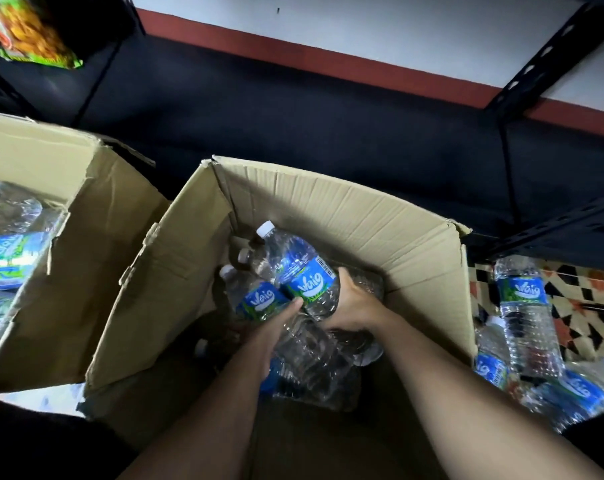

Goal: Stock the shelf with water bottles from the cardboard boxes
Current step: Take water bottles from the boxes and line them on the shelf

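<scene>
Dark shelf (293, 109) behind; in middle box (345, 209), left hand (276, 327) grips lower bottle (259, 303), right hand (354, 303) upper bottle (304, 271); loose bottles (525, 313) right.

- box (345, 216): matt brown corrugated cardboard, creased
- bottles (302, 271) inside box: clear glossy plastic, ribbed, shiny labels
- shelf (293, 116) behind box: dark matt metal
- floor (588, 306) right of box: patterned tile
</scene>
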The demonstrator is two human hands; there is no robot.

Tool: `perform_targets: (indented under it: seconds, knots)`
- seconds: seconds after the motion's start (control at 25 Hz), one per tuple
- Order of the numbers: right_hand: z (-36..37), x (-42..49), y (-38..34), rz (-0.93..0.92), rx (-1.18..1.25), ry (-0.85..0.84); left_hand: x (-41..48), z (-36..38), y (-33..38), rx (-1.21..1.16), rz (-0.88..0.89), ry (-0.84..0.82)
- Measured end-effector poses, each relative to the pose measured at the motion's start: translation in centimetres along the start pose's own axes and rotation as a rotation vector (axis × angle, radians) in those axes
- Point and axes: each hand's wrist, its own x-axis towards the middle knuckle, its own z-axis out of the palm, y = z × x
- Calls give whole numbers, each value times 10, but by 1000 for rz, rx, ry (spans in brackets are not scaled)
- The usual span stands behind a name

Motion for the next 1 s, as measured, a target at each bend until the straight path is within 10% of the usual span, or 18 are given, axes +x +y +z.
perform_targets:
  seconds: [0.72, 1.0]
  knots:
    - [-33, -14, 3, -79, 134, -196, -17, -7, 7, -69, -37, -48]
    - [-55, -88, -12, -133, 441, -21, -90, -8, 20, -151, 333, 100]
